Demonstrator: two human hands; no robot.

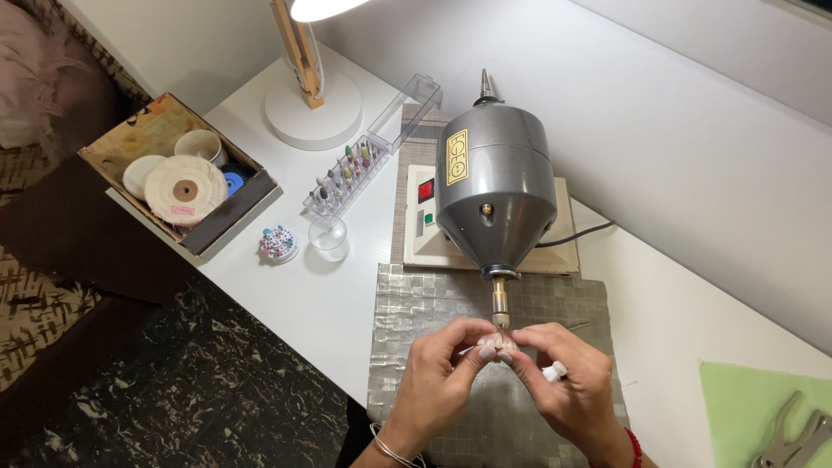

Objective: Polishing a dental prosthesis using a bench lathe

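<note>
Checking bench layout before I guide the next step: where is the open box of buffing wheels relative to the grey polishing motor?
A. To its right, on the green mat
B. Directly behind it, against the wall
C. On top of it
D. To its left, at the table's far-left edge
D: the box of buffing wheels sits left of the grey polishing motor, at the table edge.

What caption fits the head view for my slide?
Both hands hold a small pink dental piece against the spindle tip of a grey polishing motor.
</note>
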